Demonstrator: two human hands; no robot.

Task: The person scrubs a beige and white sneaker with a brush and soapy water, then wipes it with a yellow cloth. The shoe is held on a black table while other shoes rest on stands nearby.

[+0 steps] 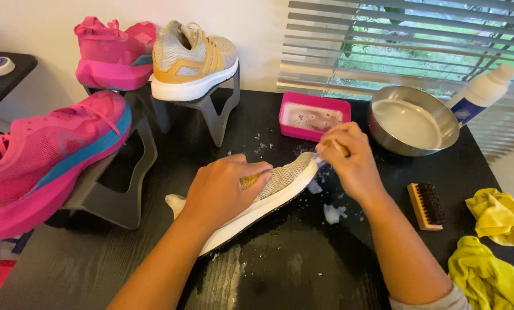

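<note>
A beige knit sneaker with a white sole [283, 182] lies on its side on the black table [303, 270]. My left hand [221, 189] presses down on its middle, gripping it. At the toe end my right hand [351, 161] is closed around a small wooden-handled brush [338, 147], bristles against the toe. Blobs of white foam [333, 213] lie on the table beside the shoe.
A pink tray of soapy water [314, 116], a metal bowl of water [412, 120] and a white bottle [479, 93] stand at the back. A wooden brush [427, 205] and yellow cloths [495, 247] lie at right. Pink sneakers [45, 161] and the matching beige sneaker [191, 60] rest on grey stands.
</note>
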